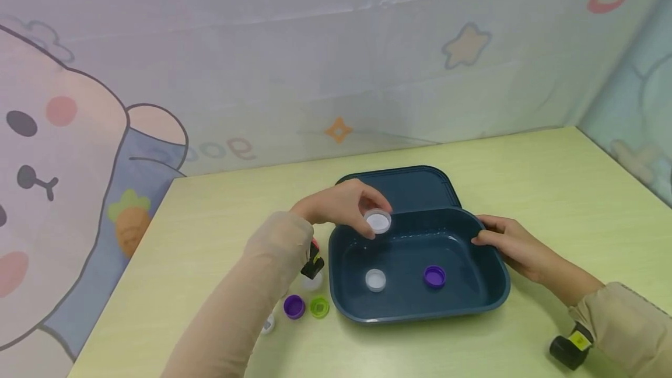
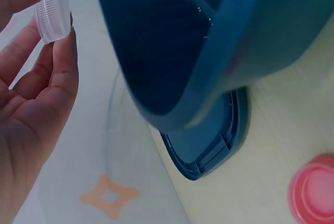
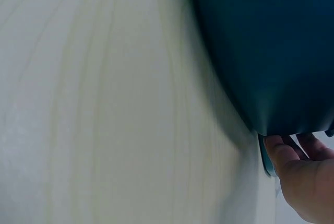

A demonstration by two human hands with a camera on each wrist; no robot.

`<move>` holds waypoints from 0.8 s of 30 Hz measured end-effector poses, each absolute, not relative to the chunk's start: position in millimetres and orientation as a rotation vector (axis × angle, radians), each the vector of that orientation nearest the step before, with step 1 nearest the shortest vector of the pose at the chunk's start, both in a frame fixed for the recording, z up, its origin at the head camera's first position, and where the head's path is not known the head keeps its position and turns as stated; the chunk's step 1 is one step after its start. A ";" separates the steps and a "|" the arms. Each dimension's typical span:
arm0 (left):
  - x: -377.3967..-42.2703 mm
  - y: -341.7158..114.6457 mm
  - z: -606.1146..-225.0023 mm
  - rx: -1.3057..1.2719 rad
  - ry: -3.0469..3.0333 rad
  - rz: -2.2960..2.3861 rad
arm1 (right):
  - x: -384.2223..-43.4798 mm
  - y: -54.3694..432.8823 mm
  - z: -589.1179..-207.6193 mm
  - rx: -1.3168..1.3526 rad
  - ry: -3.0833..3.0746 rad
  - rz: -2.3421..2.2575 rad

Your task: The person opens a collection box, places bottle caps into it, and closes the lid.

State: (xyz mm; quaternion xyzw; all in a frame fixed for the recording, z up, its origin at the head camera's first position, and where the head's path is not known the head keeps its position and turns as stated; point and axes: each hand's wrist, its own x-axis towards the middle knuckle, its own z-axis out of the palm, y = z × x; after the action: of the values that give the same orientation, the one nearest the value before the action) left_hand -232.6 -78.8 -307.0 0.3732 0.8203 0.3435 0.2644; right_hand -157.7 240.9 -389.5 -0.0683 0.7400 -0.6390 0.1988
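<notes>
My left hand pinches a clear, ridged bottle cap between thumb and fingers, above the back left part of a dark blue plastic box. The left wrist view shows the same clear cap held on edge. Inside the box lie a white cap and a purple cap, apart from each other. My right hand grips the box's right rim, thumb on the inner side; in the right wrist view its fingers touch the outer wall.
Behind the box lies its dark blue lid. To the left stand another purple cap, a green cap and a white one, partly behind my sleeve. A red cap shows in the left wrist view. A patterned cloth hangs behind the table.
</notes>
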 end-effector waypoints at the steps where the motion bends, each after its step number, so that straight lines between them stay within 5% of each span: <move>1: -232.9 -77.3 -308.0 1.007 2.211 0.926 | -157.9 241.2 -389.7 -0.196 2.067 -1.787; 24: -233.7 -34.3 -320.7 1.088 2.129 0.853 | -155.8 247.2 -389.9 -0.179 2.040 -1.805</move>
State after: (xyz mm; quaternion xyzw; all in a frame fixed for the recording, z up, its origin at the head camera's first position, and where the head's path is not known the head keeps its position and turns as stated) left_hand -233.7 -34.3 -320.7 0.4091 0.8009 0.3210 0.2969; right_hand -155.8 247.2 -389.9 -0.0643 0.7315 -0.6473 0.2047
